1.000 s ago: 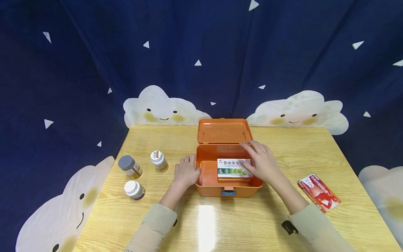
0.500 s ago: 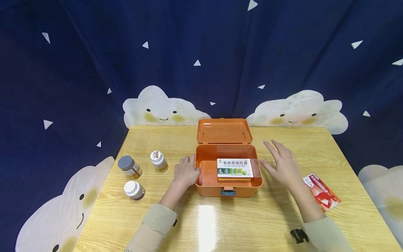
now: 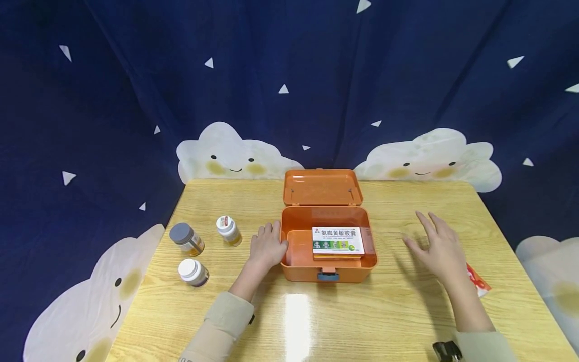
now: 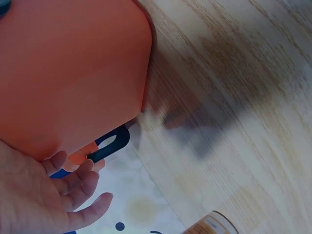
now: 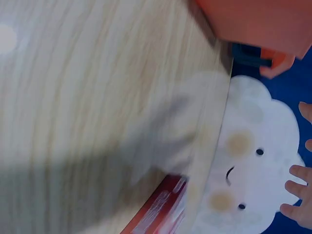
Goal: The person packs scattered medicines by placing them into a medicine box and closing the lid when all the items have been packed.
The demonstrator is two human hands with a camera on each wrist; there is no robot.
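Note:
An orange box (image 3: 298,274) stands on the table with its lid (image 3: 322,187) swung back. Inside, a white and green medicine box (image 3: 338,240) lies on top of an orange one. My left hand (image 3: 268,245) rests at the left rim; in the left wrist view its fingers (image 4: 92,209) spread loosely beside the orange wall. My right hand (image 3: 441,249) hovers right of the orange box, fingers apart and holding nothing. A red medicine box (image 3: 477,280) is partly hidden behind that hand; its end also shows in the right wrist view.
To the left stand a grey-capped bottle (image 3: 186,240), a white bottle with an orange-yellow lower part (image 3: 228,231) and a white-capped jar (image 3: 193,272). Behind the wooden table (image 3: 362,322) hangs a dark blue curtain (image 3: 253,45) with cloud cutouts.
My right hand has moved from over the medicine box in the orange box rightward to the red box's side, with nothing in it. The left hand has stayed at the rim.

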